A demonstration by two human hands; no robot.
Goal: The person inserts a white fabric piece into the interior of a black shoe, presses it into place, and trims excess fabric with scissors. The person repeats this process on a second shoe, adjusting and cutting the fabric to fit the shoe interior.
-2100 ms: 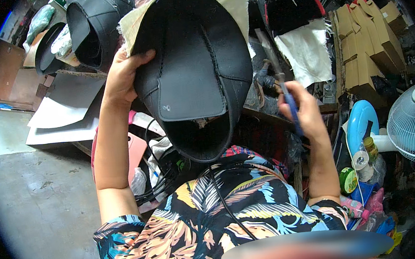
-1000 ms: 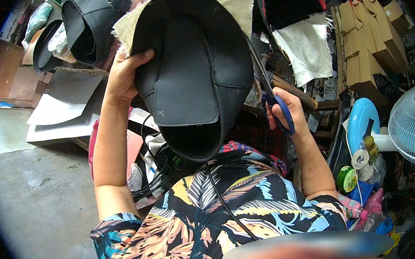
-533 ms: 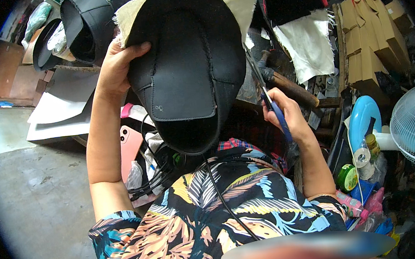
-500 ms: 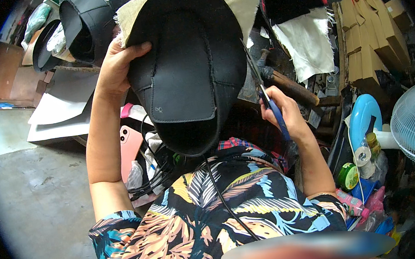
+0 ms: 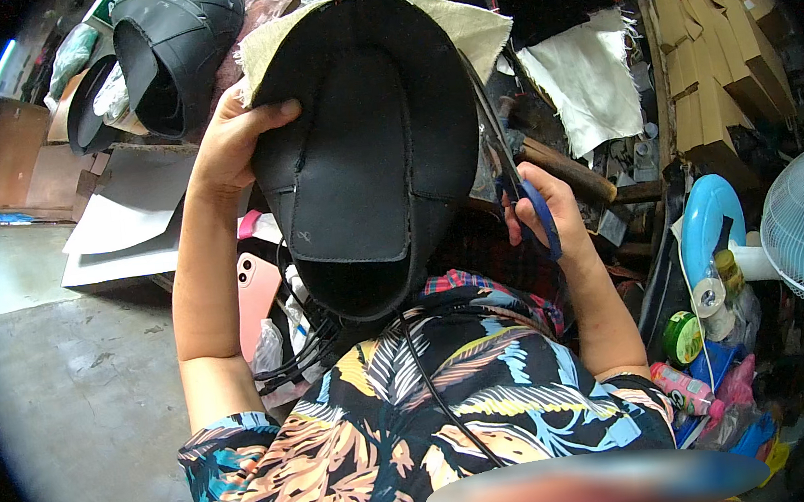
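Observation:
In front of my chest hangs a black shoe upper (image 5: 346, 169), its narrow end towards me, with a stitched panel down the middle. Pale cream cloth (image 5: 477, 26) with frayed edges sticks out behind its far rim. My left hand (image 5: 241, 136) grips the upper's left side, thumb on the black face and fingers hidden behind. On the right, my right hand (image 5: 550, 203) holds blue-handled scissors (image 5: 542, 216) by the loops. Their long blades point away from me along the upper's right edge, beside the cloth, and look parted.
More black shoe uppers (image 5: 157, 71) sit at the far left, near white sheets (image 5: 123, 220). A pink phone (image 5: 256, 289) lies beneath my left forearm. White frayed cloth (image 5: 590, 88), a wooden-handled tool (image 5: 563, 168), brown cartons (image 5: 712, 56) and a fan (image 5: 797, 227) are to the right.
The upper has shifted slightly towards me and tilted a little. The scissors' handles have spread apart, and the blades look wider apart than before.

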